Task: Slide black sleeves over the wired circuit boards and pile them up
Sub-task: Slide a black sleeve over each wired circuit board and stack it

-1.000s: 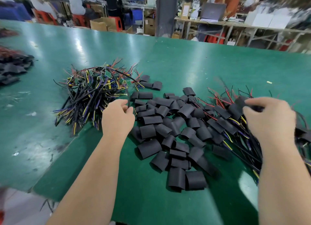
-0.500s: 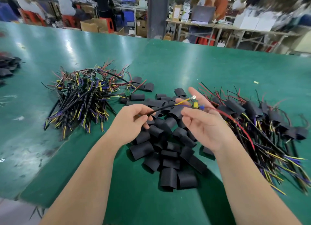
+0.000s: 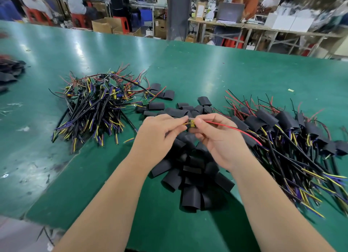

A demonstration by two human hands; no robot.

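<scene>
The wired circuit board (image 3: 191, 124) is pinched between the fingertips of both hands, held up just over the heap of loose sleeves. Little of it shows: a small piece with yellow parts in the gap between the fingers, the rest covered by them. A thin, glossy red wire (image 3: 233, 129) leaves the right-hand fingers and slopes away to the right in a gentle curve, while short yellow leads poke out toward the left-hand fingers. The left hand (image 3: 156, 136) has its fingers (image 3: 175, 120) curled in, thumb and forefinger closed on the board's left end. The right hand (image 3: 219, 140) grips the other end the same way, its thumb on top. Beneath and just beyond the fingers lie the black sleeves (image 3: 189, 195): short, flattened tubes of matte, rubbery-looking material with open ends, overlapping in every direction. Left of the fingers sits a pile of bare boards (image 3: 98, 101), small green boards tangled with long black cables and thin yellow, purple and red leads. Right of the fingers lies a pile of sleeved boards (image 3: 282, 131), each black tube trailing the same cables and coloured leads. All of it rests on the green counter (image 3: 207, 72), smooth with a soft sheen, scuffed and smudged toward its near left edge.
</scene>
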